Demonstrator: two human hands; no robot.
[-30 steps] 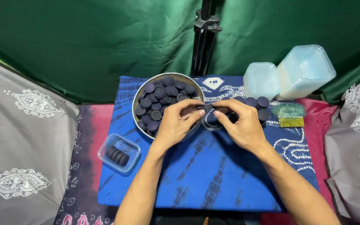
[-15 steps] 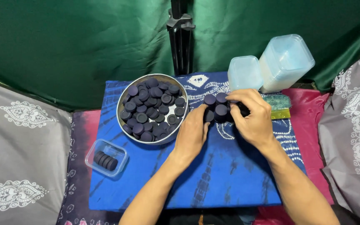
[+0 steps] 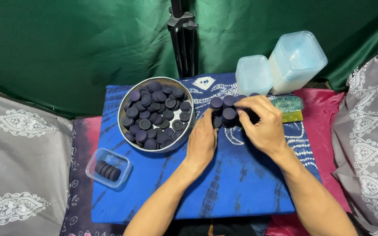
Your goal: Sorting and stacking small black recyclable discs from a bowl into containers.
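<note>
**Hands gather dark discs on a blue cloth**

The left hand [image 3: 203, 140] lies palm down on the blue patterned cloth [image 3: 224, 183], its fingers stretched forward and held close together, their tips touching the near edge of a small cluster of dark purple discs [image 3: 225, 110]. It grips nothing that can be seen. The right hand [image 3: 262, 124] comes in from the right with its fingers curled over the same cluster; the fingertips press on the discs at the right end, and whether any disc is actually pinched between them cannot be told. The two hands sit just beside each other, with the cluster between and in front of them.

The discs in the cluster stand packed against one another in a short row on the cloth, just right of a round metal bowl [image 3: 126, 127]. The bowl holds many more of the same dark discs, heaped loosely. Near the front left corner of the cloth sits a small clear plastic box [image 3: 108, 167] with a few discs lined up on edge inside it.

Behind the hands, at the far right of the cloth, stand two stacks of clear plastic boxes [image 3: 296, 61], the taller one tilted. A green scrubbing pad [image 3: 288, 104] lies just beside the right hand. A black stand [image 3: 183, 39] rises against the green curtain [image 3: 66, 48]. Grey patterned cushions [image 3: 18, 161] flank both sides.
</note>
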